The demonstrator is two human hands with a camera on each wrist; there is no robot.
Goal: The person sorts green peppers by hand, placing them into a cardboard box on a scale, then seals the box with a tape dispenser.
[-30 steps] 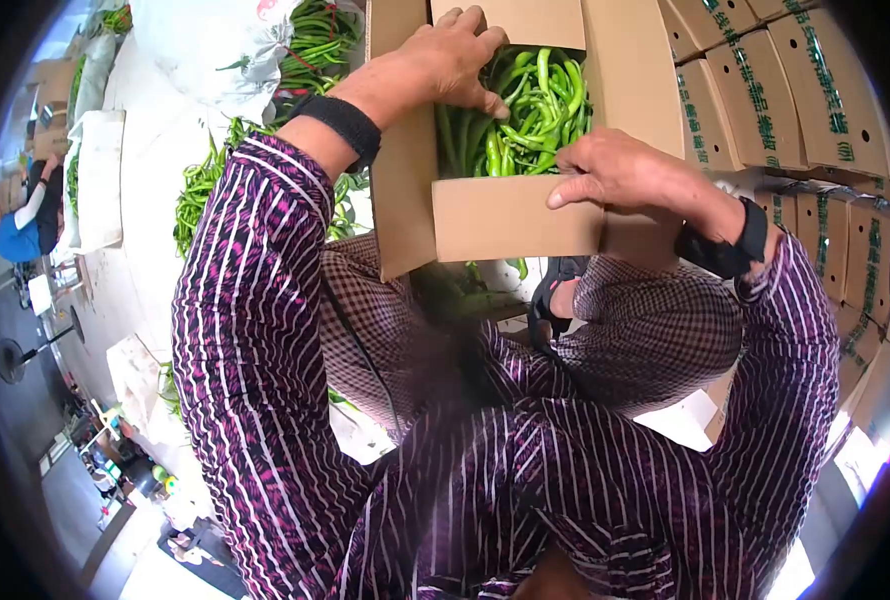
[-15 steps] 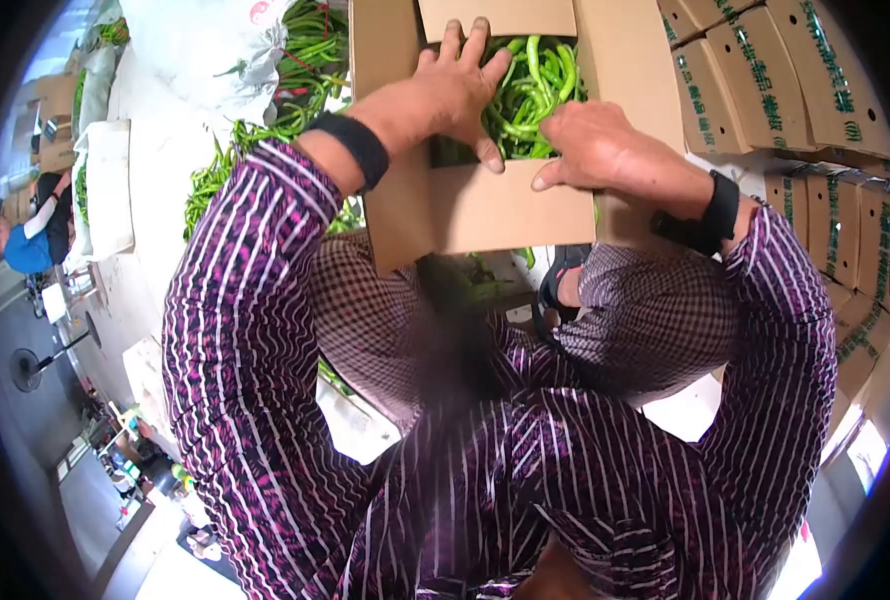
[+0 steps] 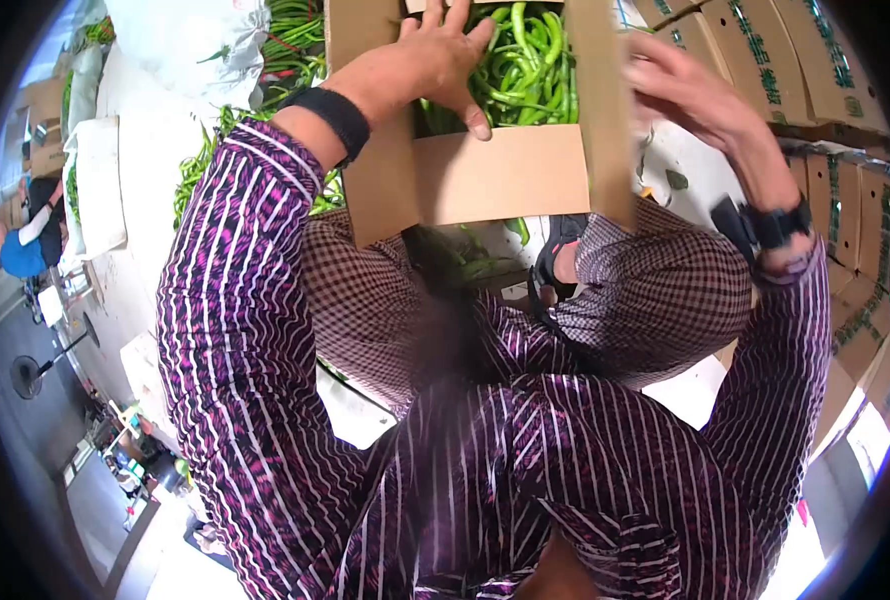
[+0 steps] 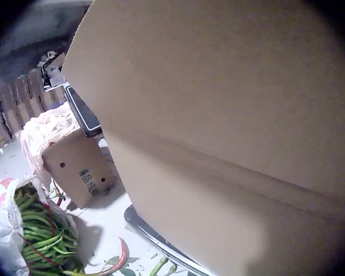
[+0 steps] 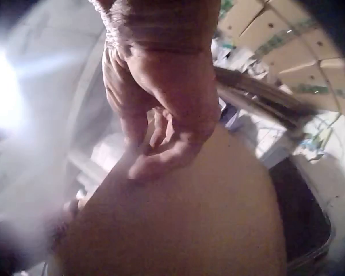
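Observation:
A cardboard box (image 3: 500,175) holds long green peppers (image 3: 525,70), with its near flap folded outward. Over the box's left part, my left hand (image 3: 430,65) lies with fingers spread toward the far flap and the thumb above the near edge. The left wrist view shows a broad cardboard panel (image 4: 230,115) but no hand. At the right flap (image 3: 605,120) is my right hand (image 3: 690,90), partly blurred. In the right wrist view its curled fingers and thumb (image 5: 167,115) grip the edge of a cardboard panel (image 5: 190,218).
Stacked printed boxes (image 3: 790,60) stand on the right. A white bag (image 3: 190,50) and loose green peppers (image 3: 200,175) lie on the left. The left wrist view shows another box (image 4: 80,172) and a red pepper (image 4: 123,253). A person in blue (image 3: 27,245) is far left.
My right hand has left the near flap and moved right to the side flap, which now stands more upright. The box has shifted up and left in view. My left hand stays over it.

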